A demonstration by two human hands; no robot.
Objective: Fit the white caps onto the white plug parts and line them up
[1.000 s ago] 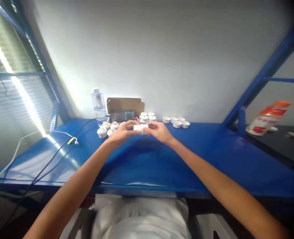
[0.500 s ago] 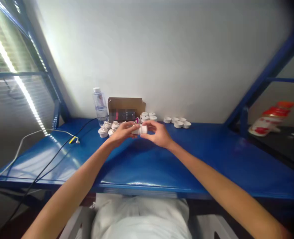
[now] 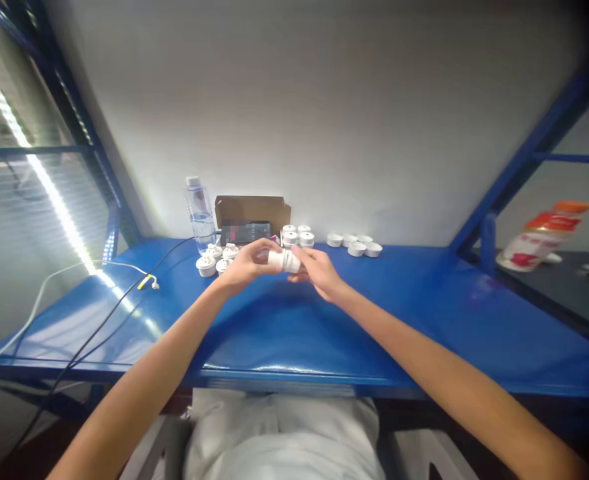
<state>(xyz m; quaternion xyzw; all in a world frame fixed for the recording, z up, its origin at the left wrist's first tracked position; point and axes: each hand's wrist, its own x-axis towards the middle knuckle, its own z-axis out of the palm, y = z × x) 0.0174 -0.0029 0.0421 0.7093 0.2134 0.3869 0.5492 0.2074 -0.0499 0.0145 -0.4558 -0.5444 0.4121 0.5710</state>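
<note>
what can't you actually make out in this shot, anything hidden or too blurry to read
- Head view: the small white part sits between the left hand and right hand; fingers cover its ends, so its form is unclear.
- The label in the cardboard box is blurred.
- The orange-capped bottle at right is smeared, print unreadable.
- The white cable runs off the left edge.
</note>
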